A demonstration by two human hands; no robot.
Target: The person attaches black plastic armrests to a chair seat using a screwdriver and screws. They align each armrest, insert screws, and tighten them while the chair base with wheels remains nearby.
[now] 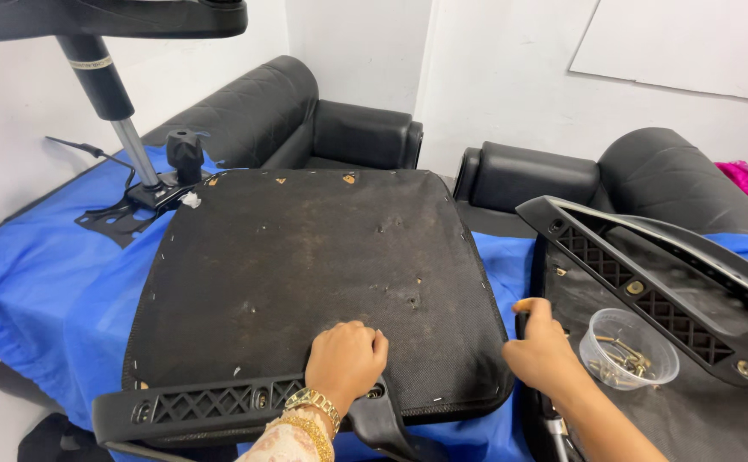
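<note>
hands: left [346, 358] fisted on one seat base [305, 274] | right [543, 351] grips tool handle [523, 323] | one screw cup [628, 346]

Matt black fabric seat underside [305, 257], glossy blue cloth [57, 274], clear plastic cup [629, 346], black plastic armrest [211, 409]

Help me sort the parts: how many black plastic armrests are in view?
2. One armrest lies along the near edge of the upside-down seat, under the left hand; the other armrest rests at right, above the clear cup. More may be hidden.
</note>
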